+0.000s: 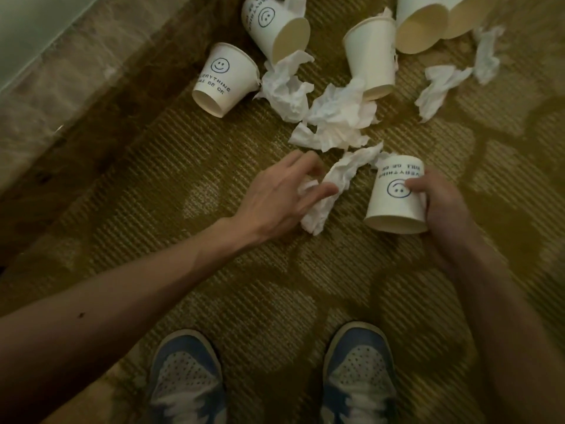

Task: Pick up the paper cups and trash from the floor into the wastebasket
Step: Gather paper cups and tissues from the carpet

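The left grip [284, 194] pinches a crumpled white tissue [333, 182] on the brown ribbed carpet [214, 270]. The right grip [440, 206] curls round a white smiley-printed paper cup [394, 200] just beside it. Open carpet runs back to the blue shoes [186, 377]; more cups [226, 78] and tissues [336, 117] crowd beyond.
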The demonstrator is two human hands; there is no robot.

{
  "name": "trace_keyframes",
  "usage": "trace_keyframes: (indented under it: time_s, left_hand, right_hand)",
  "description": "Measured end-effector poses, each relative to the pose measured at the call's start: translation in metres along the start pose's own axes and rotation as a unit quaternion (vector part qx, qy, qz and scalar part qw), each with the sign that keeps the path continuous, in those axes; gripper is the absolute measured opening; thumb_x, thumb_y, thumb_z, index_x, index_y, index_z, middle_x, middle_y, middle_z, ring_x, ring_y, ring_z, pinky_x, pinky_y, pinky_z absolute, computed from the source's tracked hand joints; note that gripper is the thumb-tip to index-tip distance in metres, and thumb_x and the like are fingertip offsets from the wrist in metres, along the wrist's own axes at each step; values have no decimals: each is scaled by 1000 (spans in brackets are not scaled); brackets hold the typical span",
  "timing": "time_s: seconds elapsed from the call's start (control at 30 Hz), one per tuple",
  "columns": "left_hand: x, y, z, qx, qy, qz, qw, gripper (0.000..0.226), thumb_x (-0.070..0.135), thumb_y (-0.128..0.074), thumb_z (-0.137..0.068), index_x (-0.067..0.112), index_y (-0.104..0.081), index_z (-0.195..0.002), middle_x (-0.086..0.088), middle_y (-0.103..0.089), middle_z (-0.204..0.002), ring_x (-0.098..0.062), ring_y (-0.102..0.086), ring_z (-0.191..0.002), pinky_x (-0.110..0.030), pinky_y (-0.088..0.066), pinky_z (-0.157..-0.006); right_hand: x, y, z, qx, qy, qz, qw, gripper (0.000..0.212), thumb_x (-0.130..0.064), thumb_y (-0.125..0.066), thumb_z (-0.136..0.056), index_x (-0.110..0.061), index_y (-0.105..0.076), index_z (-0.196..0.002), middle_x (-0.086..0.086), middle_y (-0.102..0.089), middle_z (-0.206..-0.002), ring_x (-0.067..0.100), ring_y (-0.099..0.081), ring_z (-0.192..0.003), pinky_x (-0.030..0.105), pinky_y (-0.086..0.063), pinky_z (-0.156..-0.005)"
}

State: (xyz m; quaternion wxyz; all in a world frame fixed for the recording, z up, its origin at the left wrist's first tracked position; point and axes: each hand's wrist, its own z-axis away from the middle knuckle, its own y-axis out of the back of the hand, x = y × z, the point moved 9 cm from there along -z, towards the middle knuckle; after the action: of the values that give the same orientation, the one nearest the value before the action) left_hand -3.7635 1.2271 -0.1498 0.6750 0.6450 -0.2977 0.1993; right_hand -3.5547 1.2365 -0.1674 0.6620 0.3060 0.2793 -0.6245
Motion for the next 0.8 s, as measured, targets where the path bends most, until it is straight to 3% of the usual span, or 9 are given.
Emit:
trace_keyframes:
  time_s: [0.1, 0.2, 0.27, 0.33, 0.43, 0.5, 0.63, 0.7, 0.8]
  left_hand:
    - [7, -26, -4, -80, -44, -26, 996, 57, 57, -48, -92, 30, -47, -142, 2, -55, -130, -11, -59, -85, -29, -51, -65]
    - [7, -45, -3, -135, -78, -110, 982, 67, 56, -52, -90, 30, -38, -150, 0, -52, -135, -17, -60, -90, -28, -48, -64]
    - [9, -44, -5, -119, -89, -116, 982, 54, 49, -61, -90, 23, -56, -137, -1, -58, -123, -19, -62, -87, -31, -48, -62]
    - [8, -38, -8, -95, -87, -84, 988, 35, 46, -63, -89, 15, -70, -106, 1, -60, -98, -20, -60, -77, -30, -42, -59]
    - [-4, -31, -6, -87, -41, -32, 995, 40, 57, -53, -86, 19, -60, -75, 10, -47, -77, -10, -46, -64, -24, -28, -56]
    - [-13, -25, -4, -75, 7, 11, 997, 44, 62, -50, -84, 21, -55, -70, 14, -42, -78, -2, -42, -65, -20, -28, -58]
    - [-17, -17, 4, -36, 82, 156, 984, 32, 53, -58, -88, 24, -65, -75, 13, -58, -102, 3, -57, -90, -6, -41, -78]
    - [-20, -16, 9, -18, 139, 245, 959, 24, 49, -61, -88, 26, -67, -81, 16, -67, -96, 4, -63, -87, -10, -49, -73]
    - [-31, -16, 17, 23, 223, 354, 908, 27, 42, -68, -89, 17, -61, -86, 17, -69, -77, 1, -63, -66, -17, -50, -53]
  right_hand:
    - [-2, 1, -7, -13, -15, -29, 999, 36, -27, -56, -77, -18, -62, -111, 18, -67, -115, 32, -66, -94, 47, -52, -78]
    - [6, -7, -12, -47, -55, -81, 994, 34, -21, -43, -91, -11, -60, -119, 14, -70, -103, 25, -69, -81, 33, -55, -64]
    - [11, -14, -11, -70, -80, -105, 989, 39, -24, -44, -88, -8, -59, -120, 16, -68, -101, 29, -67, -84, 36, -56, -70]
    - [11, -17, -11, -77, -78, -126, 986, 44, -22, -43, -87, -8, -54, -126, 20, -63, -111, 36, -61, -93, 49, -49, -86]
    - [6, -26, -11, -101, -74, -163, 979, 49, -19, -40, -88, -12, -49, -136, 21, -60, -122, 38, -58, -99, 50, -49, -84]
    - [7, -30, -11, -119, -79, -160, 977, 53, -20, -43, -84, -10, -49, -136, 21, -59, -122, 38, -58, -99, 48, -48, -84]
    - [15, -48, -3, -147, -116, -145, 972, 77, -29, -54, -67, 7, -48, -135, 26, -61, -118, 36, -60, -97, 45, -50, -85]
    - [17, -59, 2, -163, -122, -156, 967, 73, -30, -52, -67, 5, -51, -132, 21, -65, -108, 30, -64, -91, 40, -54, -79]
    - [19, -71, 5, -172, -124, -190, 959, 64, -30, -53, -67, 5, -57, -121, 17, -70, -98, 27, -68, -85, 35, -58, -72]
